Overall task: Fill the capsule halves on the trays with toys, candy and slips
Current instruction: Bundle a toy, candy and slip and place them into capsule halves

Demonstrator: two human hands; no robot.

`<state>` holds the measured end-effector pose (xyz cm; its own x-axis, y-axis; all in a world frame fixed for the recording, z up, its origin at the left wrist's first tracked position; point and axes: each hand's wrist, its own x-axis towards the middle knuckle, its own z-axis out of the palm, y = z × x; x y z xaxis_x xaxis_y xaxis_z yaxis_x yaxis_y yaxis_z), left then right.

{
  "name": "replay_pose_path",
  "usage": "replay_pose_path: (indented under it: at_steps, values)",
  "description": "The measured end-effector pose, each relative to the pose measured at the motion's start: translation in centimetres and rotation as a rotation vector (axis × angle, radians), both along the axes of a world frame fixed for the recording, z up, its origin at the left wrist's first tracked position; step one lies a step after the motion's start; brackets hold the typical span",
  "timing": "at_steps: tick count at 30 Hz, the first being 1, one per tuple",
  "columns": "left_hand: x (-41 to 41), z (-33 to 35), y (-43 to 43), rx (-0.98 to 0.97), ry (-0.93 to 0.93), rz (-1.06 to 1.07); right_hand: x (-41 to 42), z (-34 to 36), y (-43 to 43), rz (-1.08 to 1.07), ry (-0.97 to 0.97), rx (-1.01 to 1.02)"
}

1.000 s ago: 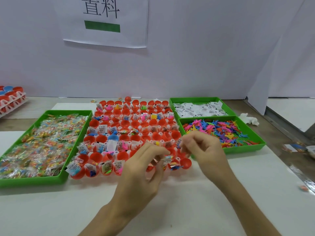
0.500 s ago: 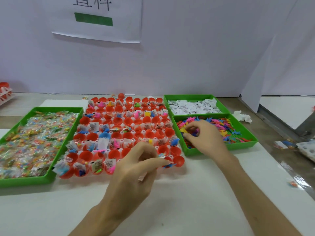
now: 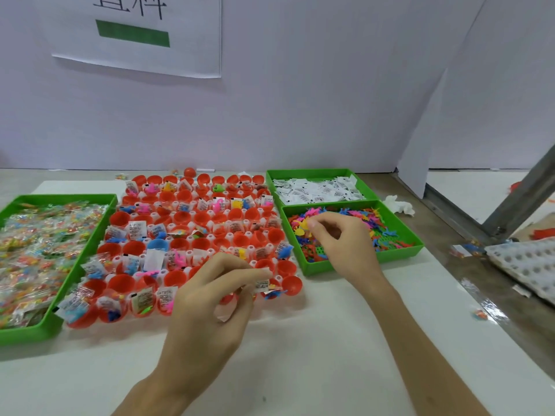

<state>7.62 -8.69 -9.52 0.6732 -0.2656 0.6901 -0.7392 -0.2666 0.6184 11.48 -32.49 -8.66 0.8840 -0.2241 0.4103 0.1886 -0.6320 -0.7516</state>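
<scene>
We see red capsule halves in the centre, many already filled. On the left, a green tray holds candy. At far right, a bin holds slips; nearer, another bin holds toys. Our left hand pinches a slip over the nearest row; our right hand pinches toys in their bin.

- the right hand moves off the capsule halves and away from the left hand, and now sits in the toy bin.
- its fingers now pinch at the coloured toys.
</scene>
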Motion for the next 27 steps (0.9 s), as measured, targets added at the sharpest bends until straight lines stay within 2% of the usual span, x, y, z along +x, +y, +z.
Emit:
replay_pose_path:
  at_steps: [4,6,10,16,27]
  values:
    - [0.1,0.1,0.1,-0.07,0.092,0.014,-1.3,1.5,2.4,0.344,-0.013,0.417]
    - [0.1,0.2,0.1,-0.086,0.12,0.024,-1.8,1.6,3.9,0.452,-0.011,0.524]
    - [0.3,0.1,0.2,-0.111,0.161,0.04,-2.3,1.2,5.9,0.553,0.004,0.51]
    - [0.6,0.1,0.3,-0.193,0.286,0.042,-2.5,1.5,6.0,0.421,-0.079,0.491]
    - [0.5,0.2,0.2,-0.373,0.46,0.002,-2.8,0.4,7.7,0.4,-0.114,0.306]
